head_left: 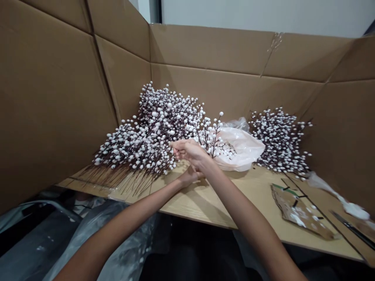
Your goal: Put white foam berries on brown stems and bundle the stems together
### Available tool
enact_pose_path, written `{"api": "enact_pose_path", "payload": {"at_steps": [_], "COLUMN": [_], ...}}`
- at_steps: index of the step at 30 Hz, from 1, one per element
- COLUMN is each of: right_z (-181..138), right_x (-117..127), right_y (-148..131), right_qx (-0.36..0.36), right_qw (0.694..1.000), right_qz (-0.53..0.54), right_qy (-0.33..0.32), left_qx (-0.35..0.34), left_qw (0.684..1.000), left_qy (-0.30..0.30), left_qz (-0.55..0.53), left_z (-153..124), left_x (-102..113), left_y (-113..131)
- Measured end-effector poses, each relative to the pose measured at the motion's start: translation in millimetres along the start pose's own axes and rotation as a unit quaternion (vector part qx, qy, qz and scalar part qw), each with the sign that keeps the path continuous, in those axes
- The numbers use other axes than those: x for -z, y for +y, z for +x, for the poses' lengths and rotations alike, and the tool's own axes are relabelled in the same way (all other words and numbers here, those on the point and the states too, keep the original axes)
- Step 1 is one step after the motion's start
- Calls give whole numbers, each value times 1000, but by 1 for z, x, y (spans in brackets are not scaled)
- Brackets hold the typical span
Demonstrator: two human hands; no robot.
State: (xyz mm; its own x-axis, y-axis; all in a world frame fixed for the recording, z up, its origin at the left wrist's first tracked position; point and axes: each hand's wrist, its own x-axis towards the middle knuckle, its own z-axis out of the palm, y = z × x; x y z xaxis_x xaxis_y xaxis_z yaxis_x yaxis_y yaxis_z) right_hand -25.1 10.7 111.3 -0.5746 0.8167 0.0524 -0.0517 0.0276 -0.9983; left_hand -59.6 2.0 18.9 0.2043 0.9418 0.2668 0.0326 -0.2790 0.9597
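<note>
My left hand (191,176) is low over the table, its fingers partly covered by my right wrist. It appears closed around the stem of an artificial white-berry branch (215,134), which rises upright just behind my hands; the grip itself is hidden. Crossing above it, my right hand (190,150) has its fingertips pinched together beside the large pile of white-berry branches (140,142). Whatever is between those fingertips is too small to make out. The pile's bare dark stems point toward the table's front left edge.
A pale plastic bag (241,146) with white berries lies behind my hands. More berry branches (278,140) stand at the back right. Nearer on the right are a glue-spotted cardboard piece (301,212) and a dark-handled blade (353,230). Cardboard walls (205,48) enclose the table (211,207).
</note>
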Motion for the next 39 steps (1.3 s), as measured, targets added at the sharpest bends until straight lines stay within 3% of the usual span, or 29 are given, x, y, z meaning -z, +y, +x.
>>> {"api": "enact_pose_path", "payload": {"at_steps": [4, 8, 12, 15, 20, 25, 31, 39], "right_z": [4, 13, 15, 6, -29, -69, -86, -95], "right_x": [0, 0, 5, 18, 56, 91, 126, 143], "right_y": [-9, -14, -27, -41, -56, -31, 24, 56], "right_qx": [55, 69, 142, 215, 305, 256, 151, 154], "right_qw": [991, 986, 971, 957, 931, 950, 973, 975], "right_qz": [-95, -113, -128, -107, -85, -92, -48, -73], "right_qy": [82, 96, 142, 165, 181, 151, 165, 143], "left_qx": [39, 54, 56, 63, 67, 62, 60, 81], "left_qw": [999, 998, 995, 992, 995, 994, 994, 991], "left_qy": [-5, -7, -51, -75, -54, -67, -82, -106], "left_qz": [-16, -44, -70, -76, -58, -55, -30, -20], "left_z": [-4, -2, 0, 0, -1, -3, -4, -2], "left_x": [-3, -4, -4, -5, -7, -8, -9, -7], "left_y": [0, -3, -4, -3, 2, 8, 10, 4]}}
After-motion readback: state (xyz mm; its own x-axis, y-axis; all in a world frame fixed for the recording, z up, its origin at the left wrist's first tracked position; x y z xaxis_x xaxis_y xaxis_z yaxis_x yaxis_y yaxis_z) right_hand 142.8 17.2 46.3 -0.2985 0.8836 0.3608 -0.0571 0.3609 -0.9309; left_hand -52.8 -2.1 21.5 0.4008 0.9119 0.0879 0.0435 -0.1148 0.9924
